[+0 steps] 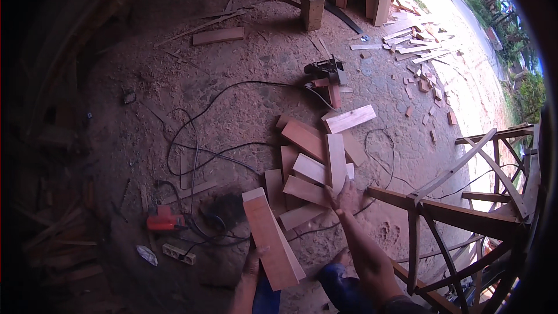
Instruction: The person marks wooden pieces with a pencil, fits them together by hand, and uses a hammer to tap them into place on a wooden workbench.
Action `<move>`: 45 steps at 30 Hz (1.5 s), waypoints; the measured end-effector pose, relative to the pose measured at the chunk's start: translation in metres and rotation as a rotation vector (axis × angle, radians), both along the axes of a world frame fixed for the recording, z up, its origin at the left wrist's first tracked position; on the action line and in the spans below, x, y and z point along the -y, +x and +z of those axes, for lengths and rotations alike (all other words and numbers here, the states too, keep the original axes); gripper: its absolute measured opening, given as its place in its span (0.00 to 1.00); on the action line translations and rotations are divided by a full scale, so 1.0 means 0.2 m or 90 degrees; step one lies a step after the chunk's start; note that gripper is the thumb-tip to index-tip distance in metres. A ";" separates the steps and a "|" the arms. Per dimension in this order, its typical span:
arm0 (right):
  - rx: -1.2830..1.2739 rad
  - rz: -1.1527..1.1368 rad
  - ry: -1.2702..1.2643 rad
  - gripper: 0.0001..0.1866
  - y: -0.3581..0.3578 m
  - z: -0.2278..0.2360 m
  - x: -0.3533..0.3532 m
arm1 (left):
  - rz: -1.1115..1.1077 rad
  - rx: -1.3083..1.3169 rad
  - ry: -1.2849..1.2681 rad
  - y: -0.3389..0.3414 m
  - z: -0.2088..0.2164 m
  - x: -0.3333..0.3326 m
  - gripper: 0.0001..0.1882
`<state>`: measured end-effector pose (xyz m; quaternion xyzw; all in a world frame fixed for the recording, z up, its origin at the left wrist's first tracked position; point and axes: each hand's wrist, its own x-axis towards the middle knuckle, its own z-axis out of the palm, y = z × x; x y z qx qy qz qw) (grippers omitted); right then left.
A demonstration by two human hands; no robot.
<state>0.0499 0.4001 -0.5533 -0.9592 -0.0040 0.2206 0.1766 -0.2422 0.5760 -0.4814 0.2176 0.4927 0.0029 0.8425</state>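
Note:
My left hand (253, 259) is closed around the side of a small stack of wooden boards (270, 241), raised above the floor near my knees. At least two boards lie together in it, their edges slightly fanned. My right hand (342, 197) reaches forward to a loose pile, its fingers at the near end of a pale wooden board (336, 160). That board rests across several others, among them a reddish board (304, 139) and a lighter board (311, 168). The fingertips are small and partly hidden.
A black power tool (325, 72) with a cord stands beyond the pile. At left lie a red power tool (165, 218) and a power strip (178, 253). A wooden frame (447, 212) stands close on the right. Offcuts (424, 43) litter the far right; cords cross the dusty floor.

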 end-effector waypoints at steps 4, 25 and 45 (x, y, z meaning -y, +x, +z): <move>-0.168 -0.004 -0.057 0.60 0.17 -0.13 0.07 | 0.017 -0.016 0.071 -0.27 -0.02 0.03 0.39; -0.246 -0.116 1.017 0.59 -1.00 2.88 0.69 | -0.471 0.264 0.214 0.61 2.41 0.28 0.43; 0.477 -0.551 1.020 0.36 -1.08 3.39 2.02 | -0.993 0.440 1.147 1.45 3.00 1.41 0.58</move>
